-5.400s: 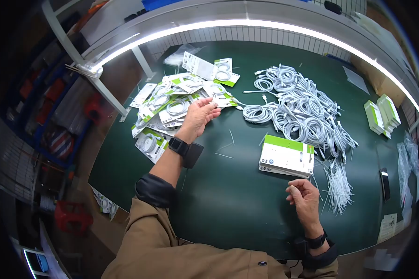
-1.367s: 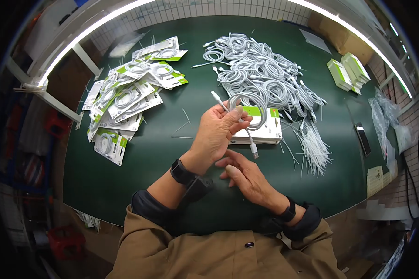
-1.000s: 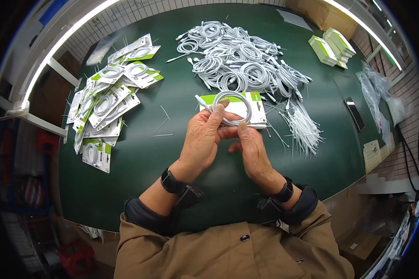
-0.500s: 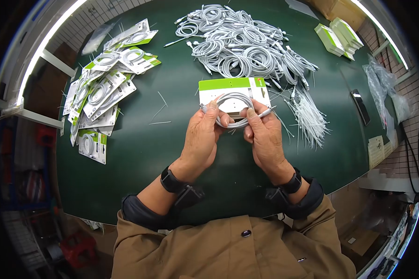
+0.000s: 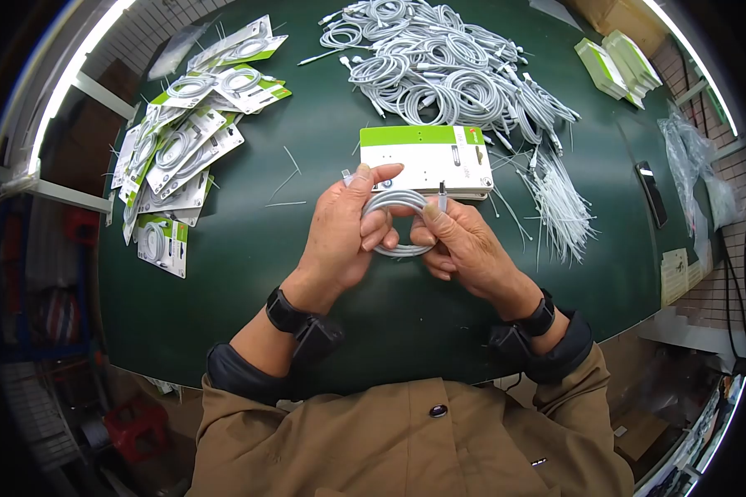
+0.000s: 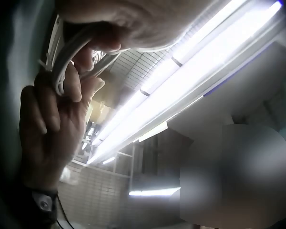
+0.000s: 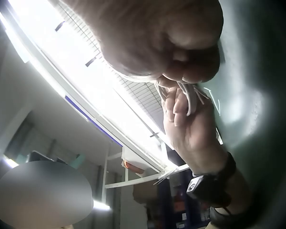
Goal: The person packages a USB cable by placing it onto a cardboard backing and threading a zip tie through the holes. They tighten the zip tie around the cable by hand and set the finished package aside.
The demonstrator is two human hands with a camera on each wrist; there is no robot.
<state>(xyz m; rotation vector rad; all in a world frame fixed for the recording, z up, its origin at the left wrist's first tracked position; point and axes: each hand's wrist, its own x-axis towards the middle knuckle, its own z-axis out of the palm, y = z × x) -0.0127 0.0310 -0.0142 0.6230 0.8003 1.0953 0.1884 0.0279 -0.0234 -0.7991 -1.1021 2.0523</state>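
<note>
Both hands hold one coiled white charging cable (image 5: 399,199) between them, in front of the body. My left hand (image 5: 336,228) grips the left side of the loop, its thumb raised beside one whitish cable end. On the other side, my right hand (image 5: 472,253) pinches the loop between thumb and fingers, and a plug end (image 5: 443,199) points up beside the thumb. In the left wrist view the cable (image 6: 69,57) curves between the fingers of both hands. The right wrist view shows part of the cable (image 7: 189,101) at the left hand's fingers. Just beyond lies a stack of white-and-green cards (image 5: 423,153).
A large pile of coiled cables (image 5: 448,74) covers the back middle of the green table (image 5: 249,306). Carded cables (image 5: 182,145) are heaped at left. Loose white ties (image 5: 564,207), a phone (image 5: 651,195), green-and-white boxes (image 5: 617,66) and plastic wrap (image 5: 704,161) lie at right.
The left hand went from the carded heap to holding the coiled cable, then the right hand took its other side. Lately both hands came slightly nearer the body, and the right plug end turned upward.
</note>
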